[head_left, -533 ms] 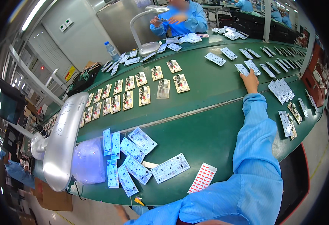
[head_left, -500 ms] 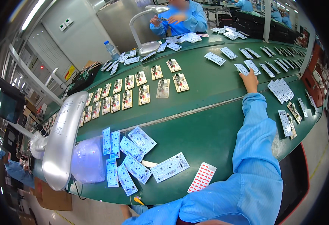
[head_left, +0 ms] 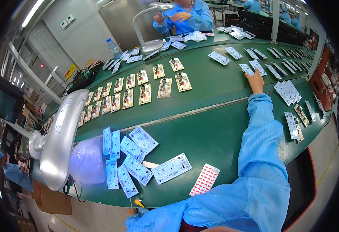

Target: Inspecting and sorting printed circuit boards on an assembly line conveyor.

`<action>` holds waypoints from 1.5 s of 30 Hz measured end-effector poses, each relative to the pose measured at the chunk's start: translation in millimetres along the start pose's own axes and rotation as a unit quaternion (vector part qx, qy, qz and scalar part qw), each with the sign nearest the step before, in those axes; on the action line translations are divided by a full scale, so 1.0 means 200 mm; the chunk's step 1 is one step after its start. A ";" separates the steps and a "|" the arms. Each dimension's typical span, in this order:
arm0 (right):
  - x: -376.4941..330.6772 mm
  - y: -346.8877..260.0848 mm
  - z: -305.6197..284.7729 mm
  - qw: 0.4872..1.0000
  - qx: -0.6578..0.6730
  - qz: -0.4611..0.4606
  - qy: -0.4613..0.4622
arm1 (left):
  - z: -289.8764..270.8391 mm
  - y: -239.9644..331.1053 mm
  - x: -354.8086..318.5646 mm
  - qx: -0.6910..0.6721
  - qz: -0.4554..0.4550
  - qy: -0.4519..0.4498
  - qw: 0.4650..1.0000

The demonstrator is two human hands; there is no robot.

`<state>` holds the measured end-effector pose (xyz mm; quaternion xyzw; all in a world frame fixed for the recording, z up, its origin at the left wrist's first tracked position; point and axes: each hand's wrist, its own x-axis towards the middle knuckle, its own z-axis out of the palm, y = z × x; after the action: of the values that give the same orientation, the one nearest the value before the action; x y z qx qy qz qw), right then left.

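My right hand (head_left: 255, 82) reaches far across the green bench, its fingers closed on the near end of a white circuit board (head_left: 258, 67). That board lies beside another white circuit board (head_left: 247, 69), just left of the fingers. Of my left hand (head_left: 131, 211), only a small bit of skin shows below the bench's near edge, next to a blue sleeve; its fingers are hidden. Nearest to it are a small yellow-orange object (head_left: 139, 203) at the edge and several loose white circuit boards (head_left: 137, 170). A sheet of red stickers (head_left: 205, 179) lies in front of me.
Tan boards with components (head_left: 127, 99) stand in two rows on the left. More white boards (head_left: 287, 92) overlap at right. A silver lamp (head_left: 63, 141) overhangs a plastic-wrapped bundle (head_left: 87, 160). Across the bench, a person in blue (head_left: 194, 17) holds a board behind another lamp (head_left: 152, 46).
The whole view has shifted slightly, so the bench things appear a little up and left. My right hand stays at the same board. No board has visibly changed place.
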<state>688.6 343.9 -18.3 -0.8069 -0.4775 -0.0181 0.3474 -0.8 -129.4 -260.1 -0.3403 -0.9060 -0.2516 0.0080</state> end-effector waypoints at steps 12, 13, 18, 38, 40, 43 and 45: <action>0.01 -0.01 -0.01 0.999 0.020 -0.001 -0.028 | 0.06 -0.22 -0.26 -0.048 -0.179 -0.123 0.975; 0.01 0.02 -0.03 0.999 0.016 0.009 -0.027 | 0.06 -0.19 -0.27 -0.048 -0.180 -0.120 0.975; 0.01 0.00 -0.03 0.999 0.028 0.014 -0.038 | 0.00 -0.03 -0.32 -0.053 -0.139 -0.023 0.989; 0.03 0.03 -0.01 0.997 0.079 0.002 0.021 | -0.15 0.28 -0.41 -0.122 -0.019 -0.032 0.992; 0.04 0.06 0.01 0.993 0.108 -0.007 0.054 | -0.12 0.29 -0.45 -0.130 -0.026 -0.054 0.990; 0.00 0.05 0.00 0.984 0.148 -0.018 0.098 | -0.11 0.28 -0.55 -0.138 -0.043 -0.090 0.985; -0.02 0.05 0.01 0.967 0.209 -0.065 0.134 | -0.08 0.29 -0.60 -0.148 -0.051 -0.113 0.981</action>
<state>693.4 339.3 -27.2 -0.6738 -0.4712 -0.0488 0.5670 125.6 -172.9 -242.3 -0.3177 -0.8696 -0.3432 -0.1581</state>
